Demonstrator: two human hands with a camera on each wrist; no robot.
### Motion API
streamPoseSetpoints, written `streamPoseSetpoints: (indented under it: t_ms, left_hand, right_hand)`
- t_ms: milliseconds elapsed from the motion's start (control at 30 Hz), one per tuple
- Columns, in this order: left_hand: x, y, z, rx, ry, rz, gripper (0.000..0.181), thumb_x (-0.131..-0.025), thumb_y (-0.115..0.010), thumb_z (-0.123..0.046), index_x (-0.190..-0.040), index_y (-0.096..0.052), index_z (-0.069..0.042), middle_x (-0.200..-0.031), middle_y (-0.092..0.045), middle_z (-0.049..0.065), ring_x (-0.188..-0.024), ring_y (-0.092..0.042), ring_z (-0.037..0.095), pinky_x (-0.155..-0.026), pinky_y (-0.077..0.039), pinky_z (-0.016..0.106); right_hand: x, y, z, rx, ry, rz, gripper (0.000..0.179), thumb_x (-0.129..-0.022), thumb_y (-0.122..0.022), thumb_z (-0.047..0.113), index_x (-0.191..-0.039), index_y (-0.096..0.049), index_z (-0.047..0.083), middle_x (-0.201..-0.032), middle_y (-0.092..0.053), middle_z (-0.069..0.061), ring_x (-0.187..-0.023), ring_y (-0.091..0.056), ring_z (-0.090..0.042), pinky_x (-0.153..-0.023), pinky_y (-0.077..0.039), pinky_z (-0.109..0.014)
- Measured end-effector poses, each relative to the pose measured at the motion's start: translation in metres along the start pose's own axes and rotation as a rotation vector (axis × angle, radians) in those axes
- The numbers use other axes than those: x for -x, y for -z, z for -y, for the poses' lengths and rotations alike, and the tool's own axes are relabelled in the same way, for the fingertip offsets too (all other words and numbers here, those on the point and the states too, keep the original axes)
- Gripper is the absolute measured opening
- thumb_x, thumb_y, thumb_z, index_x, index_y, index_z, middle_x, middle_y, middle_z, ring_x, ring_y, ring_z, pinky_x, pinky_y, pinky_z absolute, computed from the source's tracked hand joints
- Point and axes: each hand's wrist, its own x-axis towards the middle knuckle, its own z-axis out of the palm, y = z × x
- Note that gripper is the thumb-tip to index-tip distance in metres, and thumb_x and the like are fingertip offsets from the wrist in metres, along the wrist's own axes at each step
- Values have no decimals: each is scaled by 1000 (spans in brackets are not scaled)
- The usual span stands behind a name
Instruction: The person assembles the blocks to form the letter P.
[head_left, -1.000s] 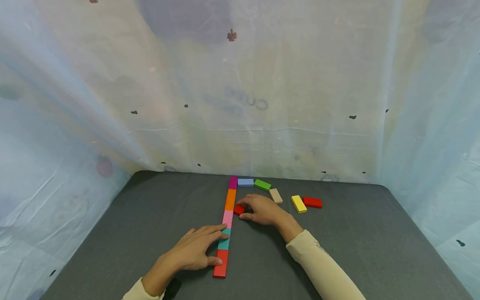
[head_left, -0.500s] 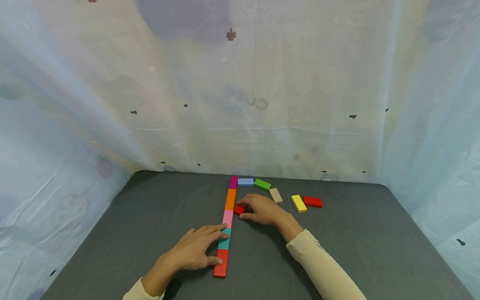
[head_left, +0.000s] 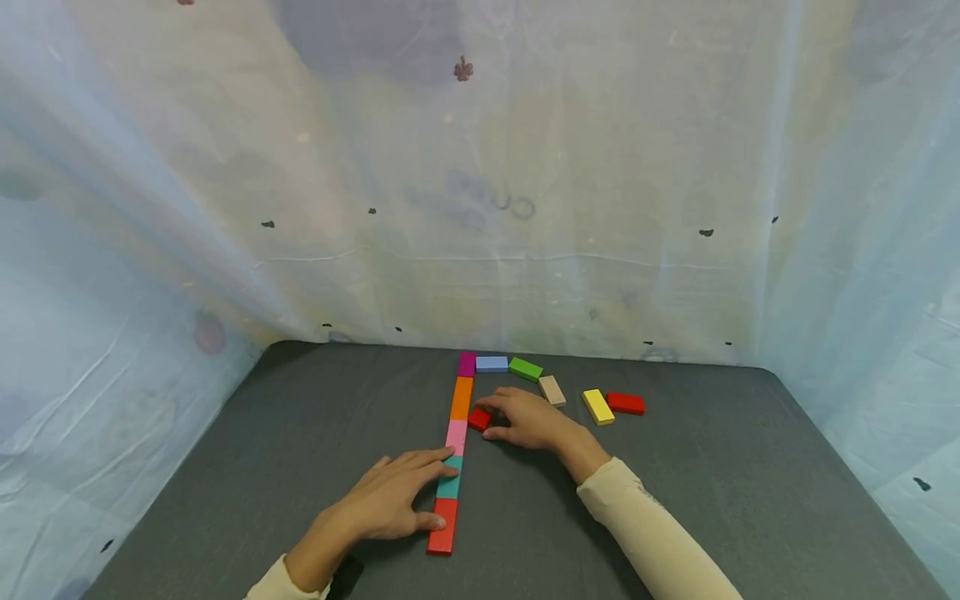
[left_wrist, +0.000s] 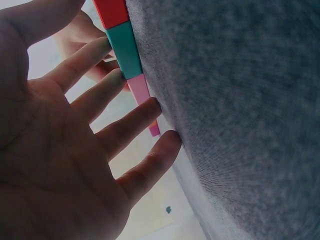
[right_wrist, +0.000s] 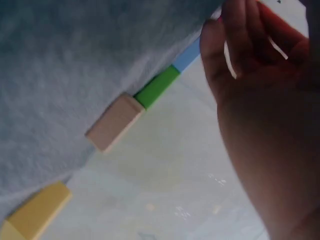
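Note:
A straight row of flat coloured blocks runs away from me in the head view: red (head_left: pixel 442 537), teal (head_left: pixel 448 487), pink (head_left: pixel 456 435), orange (head_left: pixel 461 398) and magenta (head_left: pixel 467 364). My left hand (head_left: pixel 386 500) lies along its left side, fingers spread and fairly straight. Its thumb rests at the near red block and its fingertips at the teal and pink ones. Between thumb and fingers, my right hand (head_left: pixel 528 419) pinches another red block (head_left: pixel 477 419), set at a slant against the row's right side by the orange-pink joint. The right wrist view hides that block behind the hand.
From the magenta end, a light blue block (head_left: pixel 492 364), a green block (head_left: pixel 525 369) and a tan block (head_left: pixel 552 391) curve rightward. Farther right lie a yellow block (head_left: pixel 598 407) and a red block (head_left: pixel 626 404). A pale curtain (head_left: pixel 585 208) hangs behind the dark table (head_left: pixel 720 475).

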Motion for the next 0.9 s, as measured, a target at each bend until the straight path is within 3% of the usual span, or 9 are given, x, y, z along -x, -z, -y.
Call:
streamPoseSetpoints:
  t_ms: [333,533,900]
  left_hand:
    - [-1,0,0,0,-3,-11,58,-84,-75,-51,-137,-57,-33,-159,-38,-6,-143,-40,28,-107,-27,76]
    - [0,1,1,6,-3,-26,59,-84,-76,-49,-137,-58,-31,-159,-39,-5,-142,-40,28,-107,-27,76]
    - [0,-1,0,16,-9,-16,58,-84,-76,-49,-136,-58,-32,-159,-38,-5,-142,-41,29,-106,-27,76]
  right_hand:
    - [31,6,-22,-40,3,-30,55,-93,-69,41,-141,-57,18,-123,-64,1,-103,-60,-11,-95,-53,-37]
    - [52,15,-40,2,37,-73,53,-93,-69,40,-139,-58,15,-124,-65,-1,-104,-61,-15,-94,-52,-41]
    - [99,28,-89,93,-42,-208,49,-92,-71,37,-135,-62,16,-125,-65,-3,-112,-63,-24,-93,-53,-47]
